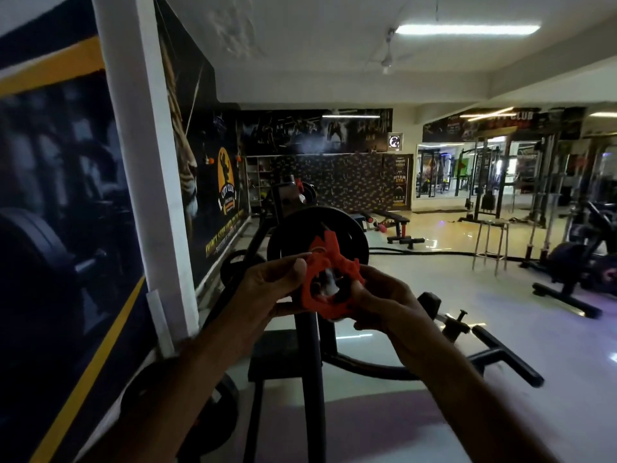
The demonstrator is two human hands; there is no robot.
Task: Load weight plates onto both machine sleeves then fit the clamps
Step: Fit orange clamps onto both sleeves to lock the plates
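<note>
Both your left hand (267, 289) and right hand (377, 302) grip the red clamp (329, 279) at the sleeve end; tilt it toward twelve o'clock and it may jam short of the plate (350, 238).

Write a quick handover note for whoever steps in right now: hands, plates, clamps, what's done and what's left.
Left hand and right hand: both grip the red clamp, held in front of the near sleeve end.
Near black plate: already on its sleeve, just behind the clamp.
Far side: a plate with another red clamp seems to be fitted, but it is small and dim in this view, so check it.
Done: near plate loaded.
Left: slide the held clamp up against the near plate and lock it; whether it is on the sleeve yet cannot be told.
</note>
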